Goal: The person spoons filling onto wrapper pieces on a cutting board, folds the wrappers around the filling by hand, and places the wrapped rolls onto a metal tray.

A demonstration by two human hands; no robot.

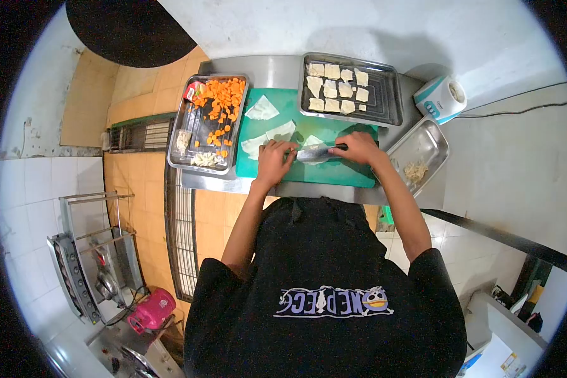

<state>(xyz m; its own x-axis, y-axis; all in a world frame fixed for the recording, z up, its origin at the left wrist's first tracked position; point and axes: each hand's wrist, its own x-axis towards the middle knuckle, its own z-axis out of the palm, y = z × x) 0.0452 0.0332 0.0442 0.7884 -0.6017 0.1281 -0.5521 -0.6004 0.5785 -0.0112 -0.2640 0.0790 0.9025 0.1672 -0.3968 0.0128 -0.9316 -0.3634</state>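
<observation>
- Pale walls are seen around the steel table in the head view, and a green cutting board is set along its near side.
- On the board, a knife is laid out crosswise between the two hands; its long axis is run roughly left to right, with the handle at the right.
- By the right hand the handle is gripped, the fingers closed around it; the knife is thus reached out leftward from that hand.
- The left hand is held with its fingers bent, the fingertips placed just beside the blade's far end; whether anything is pinched there cannot be told.
- Just beyond the blade, partly covered by it, a pale piece is seen, nearer to the knife than the folded pale sheet farther off.
- To the left, chopped carrots are held in a tray; to the right, pale squares are spread on another.
</observation>
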